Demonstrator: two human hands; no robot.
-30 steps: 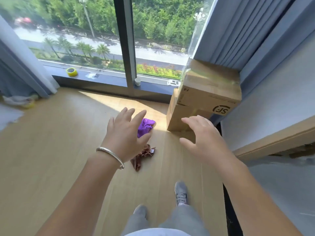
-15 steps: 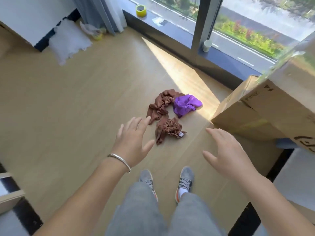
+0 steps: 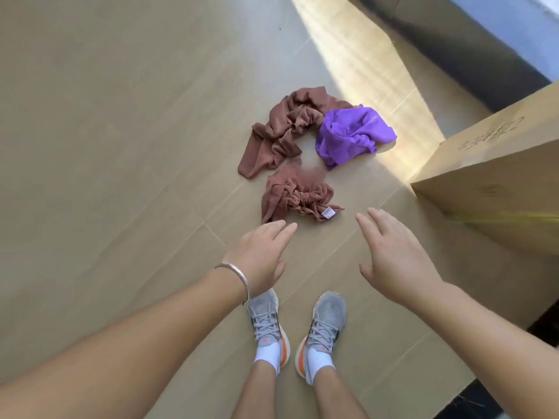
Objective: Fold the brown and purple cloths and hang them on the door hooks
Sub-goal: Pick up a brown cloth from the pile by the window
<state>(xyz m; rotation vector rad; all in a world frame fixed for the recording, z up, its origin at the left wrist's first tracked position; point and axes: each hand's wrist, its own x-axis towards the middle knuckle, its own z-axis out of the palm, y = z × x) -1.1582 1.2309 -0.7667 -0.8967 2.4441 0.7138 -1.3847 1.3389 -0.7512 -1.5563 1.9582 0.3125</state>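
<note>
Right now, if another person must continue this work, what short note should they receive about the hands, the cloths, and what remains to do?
Left hand: open, empty, reaching down near the closer end of the brown cloth, not touching it as far as I can tell.
Right hand: open, empty, above bare floor beside the cardboard box.
Brown cloth: crumpled on the floor in a long curved heap, its white label at the closer end.
Purple cloth: bunched on the floor against the brown cloth's far end.
Done: nothing yet.
Left: pick up both cloths, fold each, hang them on the door hooks, which are not in view.
</note>
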